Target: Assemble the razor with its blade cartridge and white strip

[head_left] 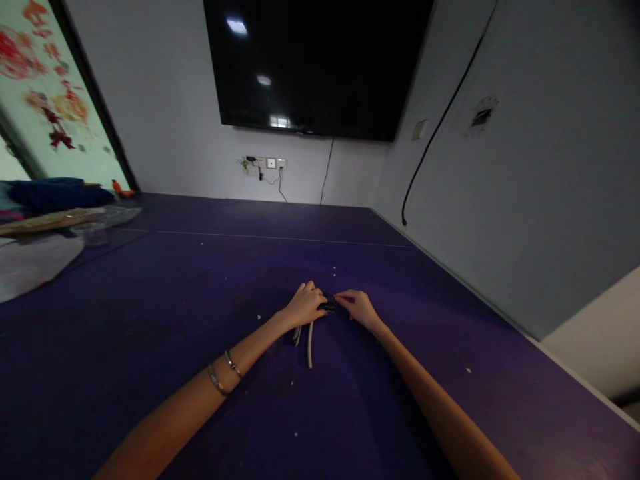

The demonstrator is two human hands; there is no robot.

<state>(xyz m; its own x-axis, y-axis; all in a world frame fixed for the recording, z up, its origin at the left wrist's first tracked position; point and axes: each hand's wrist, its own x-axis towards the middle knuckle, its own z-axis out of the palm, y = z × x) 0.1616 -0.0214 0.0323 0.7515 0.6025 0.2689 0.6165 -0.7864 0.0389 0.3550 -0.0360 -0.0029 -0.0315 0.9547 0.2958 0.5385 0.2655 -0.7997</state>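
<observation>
Item 1: dark pc. (328,307), small, details too small to tell; at/just above desk (380,400), well in from far edge & R edge. Whether lifted: can't tell.
Item 2: pale strip (311,347), slightly curved, 1 pc.; runs from under L hand twd. near side of desk.
Item 3: shorter strips (297,334), pale & dark, just L of item 2, partly hidden by L hand.
L hand (306,307): grip closed on L end of dark pc., thumb nearest side; 2 bracelets (224,373) on forearm.
R hand (358,307): fingertips drawn together at R end of dark pc.; whether pinching anything, can't tell.
Misc.: white specks scattered on desk; blue cloth (60,194) & white sheet (37,265) twd. far L corner; black cable (439,123) hangs on wall, lower end nr. R edge; TV (320,67) above far edge.
</observation>
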